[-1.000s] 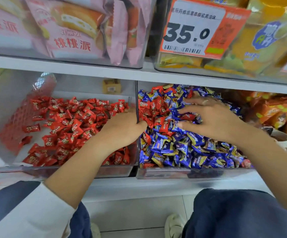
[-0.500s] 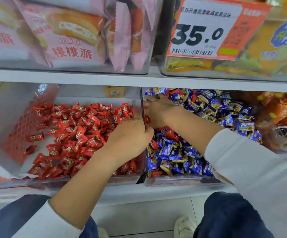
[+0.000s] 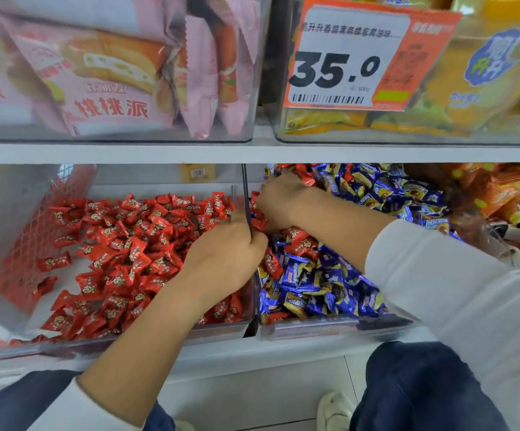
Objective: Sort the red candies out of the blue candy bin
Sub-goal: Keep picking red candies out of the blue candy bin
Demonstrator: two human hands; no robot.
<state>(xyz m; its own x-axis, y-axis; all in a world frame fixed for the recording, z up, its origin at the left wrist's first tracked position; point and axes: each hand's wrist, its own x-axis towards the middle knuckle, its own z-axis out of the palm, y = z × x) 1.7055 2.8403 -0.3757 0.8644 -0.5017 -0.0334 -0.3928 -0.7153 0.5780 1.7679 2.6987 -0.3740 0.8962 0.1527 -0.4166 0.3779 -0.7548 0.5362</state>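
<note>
Because the right hand point(image 3: 279, 199) is seen from behind, reaching to the far left corner of the blue candy bin point(image 3: 330, 326), its fingers are hidden among red candies point(image 3: 299, 242); their grip cannot be told. Likewise the left hand point(image 3: 226, 255), at the divider point(image 3: 246, 197), is curled with fingertips unseen. A white shelf point(image 3: 252, 152) and price tag point(image 3: 346, 57) are seen above.

i crouch at a white shelf point(image 3: 190, 346). on it sit two clear bins side by side, touching: the left bin point(image 3: 9, 244) with red candies, the right bin point(image 3: 330, 326) with mostly blue ones. above, an upper shelf board point(image 3: 252, 152) carries two more clear bins point(image 3: 265, 126) of snack packets.
</note>
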